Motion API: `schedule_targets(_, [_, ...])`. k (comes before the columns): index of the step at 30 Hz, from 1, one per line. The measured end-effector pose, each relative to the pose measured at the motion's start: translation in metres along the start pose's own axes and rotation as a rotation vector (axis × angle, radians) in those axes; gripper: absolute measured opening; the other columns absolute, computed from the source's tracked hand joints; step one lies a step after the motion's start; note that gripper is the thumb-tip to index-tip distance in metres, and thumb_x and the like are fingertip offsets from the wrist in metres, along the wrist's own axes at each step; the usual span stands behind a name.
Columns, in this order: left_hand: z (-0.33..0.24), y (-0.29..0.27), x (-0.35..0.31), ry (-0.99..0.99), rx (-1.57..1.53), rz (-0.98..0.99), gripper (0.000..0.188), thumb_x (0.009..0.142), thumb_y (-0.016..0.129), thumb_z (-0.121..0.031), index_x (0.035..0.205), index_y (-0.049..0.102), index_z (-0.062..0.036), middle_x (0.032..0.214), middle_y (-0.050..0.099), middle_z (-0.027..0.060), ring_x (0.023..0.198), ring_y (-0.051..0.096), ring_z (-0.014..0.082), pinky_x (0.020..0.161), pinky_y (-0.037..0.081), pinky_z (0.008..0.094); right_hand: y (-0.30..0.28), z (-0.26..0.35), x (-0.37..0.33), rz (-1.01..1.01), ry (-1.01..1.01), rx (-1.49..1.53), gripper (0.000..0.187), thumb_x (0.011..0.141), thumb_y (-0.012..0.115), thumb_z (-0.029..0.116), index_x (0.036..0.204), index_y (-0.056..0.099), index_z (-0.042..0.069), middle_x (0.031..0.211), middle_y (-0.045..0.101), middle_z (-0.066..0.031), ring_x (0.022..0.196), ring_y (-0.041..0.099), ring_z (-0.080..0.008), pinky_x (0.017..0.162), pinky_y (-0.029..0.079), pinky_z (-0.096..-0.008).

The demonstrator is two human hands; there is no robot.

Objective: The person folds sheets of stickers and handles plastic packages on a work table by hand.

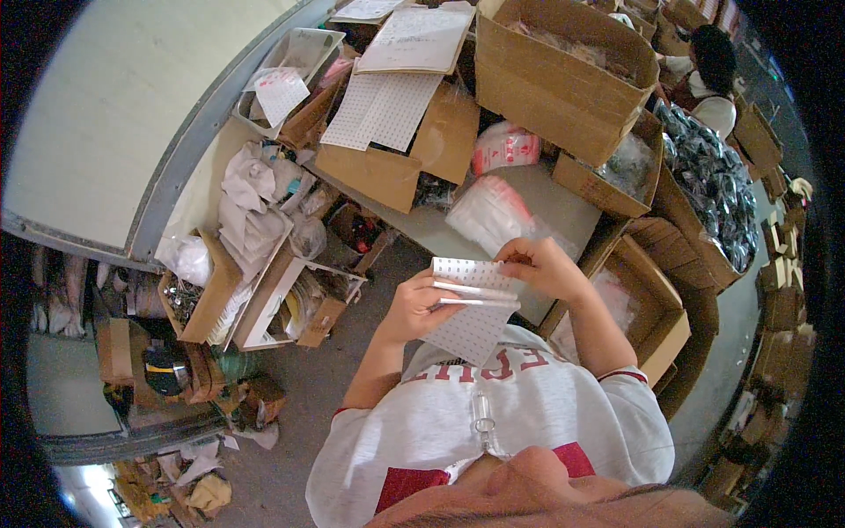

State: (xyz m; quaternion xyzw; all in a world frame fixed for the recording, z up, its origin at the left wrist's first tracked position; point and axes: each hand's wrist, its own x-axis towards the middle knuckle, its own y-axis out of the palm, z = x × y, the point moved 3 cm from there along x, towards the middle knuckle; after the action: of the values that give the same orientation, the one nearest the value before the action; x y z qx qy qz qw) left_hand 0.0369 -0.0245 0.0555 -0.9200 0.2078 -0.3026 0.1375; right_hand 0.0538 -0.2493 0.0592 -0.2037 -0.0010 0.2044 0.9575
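At centre, the left hand [411,308] grips a folded, printed label sheet [465,271]; the right hand [543,264] has fingertips closed at its right edge. It seems light, limp, easily creased, best held by its edges. Beyond lie clear plastic bags [487,217].

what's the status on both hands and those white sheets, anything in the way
Left hand gripping white sheets. Right hand holding their upper right corner. Nothing seen blocking; plastic bags lie just beyond.
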Motion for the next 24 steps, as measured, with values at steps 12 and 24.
schedule_targets(12, [0.002, 0.007, 0.001, 0.036, 0.105, 0.111, 0.017, 0.065, 0.075, -0.002, 0.08, 0.068, -0.001, 0.085, 0.067, 0.0122, 0.081, 0.064, 0.0273, 0.072, 0.051, 0.0339, -0.015, -0.001, 0.012, 0.186, -0.139, -0.169, 0.012, 0.075, 0.067, 0.005, 0.085, 0.062, 0.001, 0.077, 0.062, -0.0082, 0.073, 0.059, -0.0176, 0.067, 0.046, -0.0281])
schedule_targets(24, [0.025, 0.003, -0.018, -0.271, 0.08, -0.112, 0.018, 0.072, 0.072, -0.003, 0.089, 0.068, 0.0012, 0.094, 0.067, 0.0149, 0.086, 0.066, 0.0238, 0.075, 0.05, 0.0307, -0.058, -0.178, 0.013, -0.101, 0.181, -0.45, 0.02, 0.072, 0.063, 0.0, 0.09, 0.053, 0.001, 0.076, 0.056, -0.0114, 0.071, 0.053, -0.0223, 0.068, 0.044, -0.0331])
